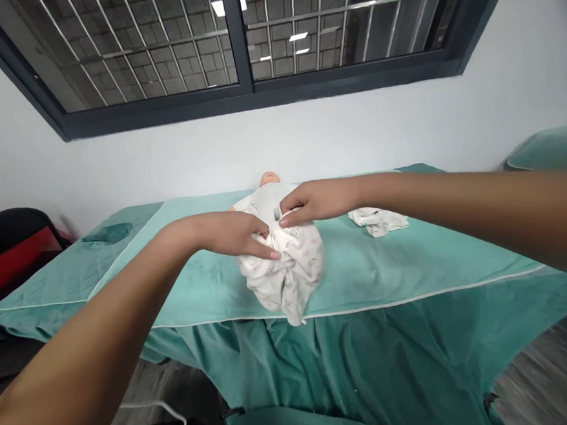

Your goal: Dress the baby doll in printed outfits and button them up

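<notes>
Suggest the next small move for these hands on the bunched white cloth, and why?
Perhaps the left hand could gently smooth the white cloth while the right hand stays where it is. Both hands are at the cloth's upper part, while below them it gathers in folds, its lower end reaching past the white piping on the green cover.

dark-framed window (243, 47) in a white wall (187, 154), metal bars (327, 10) and grey block wall (282, 49) behind its glass, black-and-red chair (15, 257) at far left, white cable (167, 408) at lower left, wood-look floor (552, 375)
</notes>
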{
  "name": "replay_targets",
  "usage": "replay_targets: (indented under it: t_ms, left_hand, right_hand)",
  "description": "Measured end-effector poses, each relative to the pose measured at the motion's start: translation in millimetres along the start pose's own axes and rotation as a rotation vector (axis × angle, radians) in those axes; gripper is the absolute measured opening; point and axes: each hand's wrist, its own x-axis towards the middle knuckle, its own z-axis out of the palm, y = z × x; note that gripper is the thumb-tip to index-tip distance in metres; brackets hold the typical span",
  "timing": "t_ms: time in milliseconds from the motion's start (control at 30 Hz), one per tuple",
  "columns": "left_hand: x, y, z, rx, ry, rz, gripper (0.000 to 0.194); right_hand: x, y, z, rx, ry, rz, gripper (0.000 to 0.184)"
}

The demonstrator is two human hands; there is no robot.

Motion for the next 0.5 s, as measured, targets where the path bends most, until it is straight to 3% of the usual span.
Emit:
replay_targets:
  t_ms: [167,267,367,433,500]
  left_hand:
    - [-5,-12,-8.9,-0.112,0.286,0.044,0.026]
    - [-12,-21,-12.1,-0.185,0.447,0.032,0.028]
    - [-19,-28,-11.9,-0.171,0.437,0.016,0.031]
    - [-22,-32,-7.8,-0.174,0.403,0.005,0.031]
    - [-20,-37,0.0,-0.212,0.567,-0.028,0.029]
  right_hand:
    - [-1,-7,-12,0.113,0.048,-0.024,0.037]
    - [0,-12,-15,0.205,0.028,0.080,0.033]
    - [4,-15,-17,0.289,-0.005,0.174,0.029]
    - [7,-16,-18,0.305,0.001,0.116,0.028]
    - [13,-15,-18,0.361,0.079,0.015,0.029]
